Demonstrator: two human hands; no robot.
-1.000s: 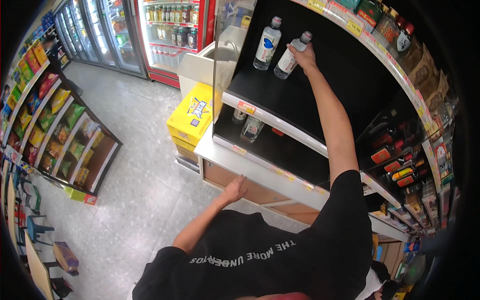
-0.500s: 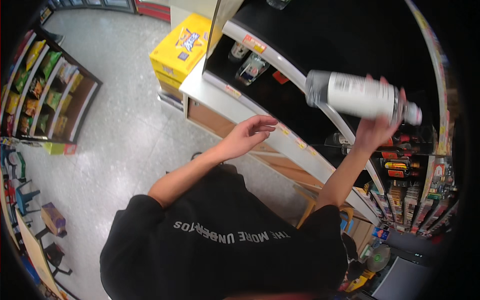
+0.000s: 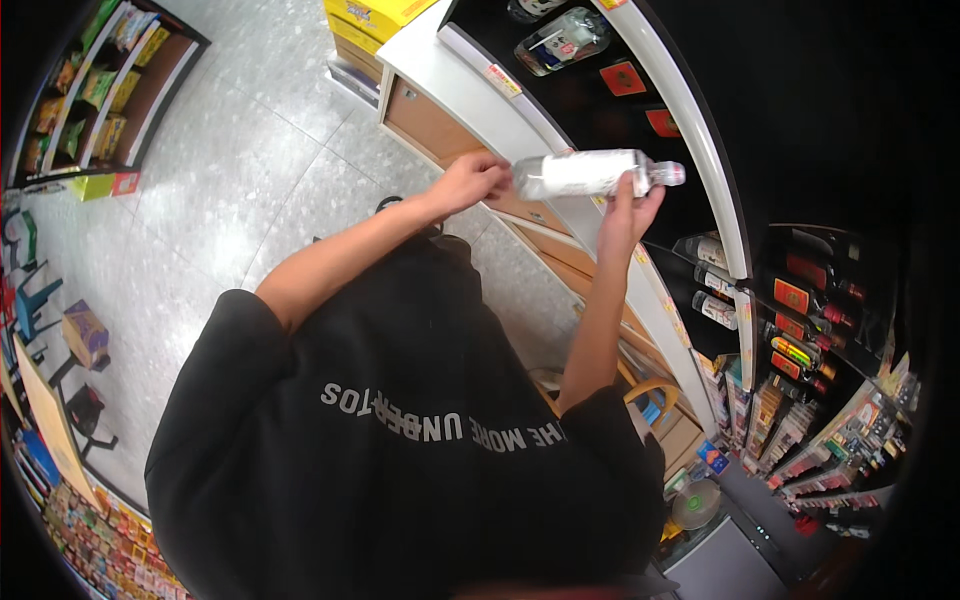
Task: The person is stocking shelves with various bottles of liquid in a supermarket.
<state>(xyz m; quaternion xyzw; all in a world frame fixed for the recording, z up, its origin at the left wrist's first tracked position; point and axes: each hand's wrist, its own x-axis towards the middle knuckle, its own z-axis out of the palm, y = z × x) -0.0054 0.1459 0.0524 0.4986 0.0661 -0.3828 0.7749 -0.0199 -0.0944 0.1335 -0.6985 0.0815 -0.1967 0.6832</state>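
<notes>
A clear bottle [image 3: 590,173] with a wide white label is held sideways in front of the shelves, its neck and pale cap pointing right. My right hand [image 3: 634,208] is closed around it near the shoulder, fingers partly hidden behind it. At the bottle's base is my left hand [image 3: 470,185], fingers curled in and slightly blurred; whether they touch the glass I cannot tell, nor whether anything is inside them. On the dark shelf beyond, another clear bottle [image 3: 565,42] lies beside red-orange labels [image 3: 623,78].
A white curved shelf edge [image 3: 690,110] runs close to the held bottle. Dark bottles [image 3: 800,310] with orange labels fill a rack at right. A white-topped cabinet [image 3: 430,95] carries yellow boxes [image 3: 375,18]. Snack shelves [image 3: 105,85] stand far left, and a wooden chair [image 3: 650,390] is nearby.
My right hand has brought the bottle left and toward me, out from the upper shelf. My left hand has curled its fingers and now meets the bottle's base end. The view has shifted.
</notes>
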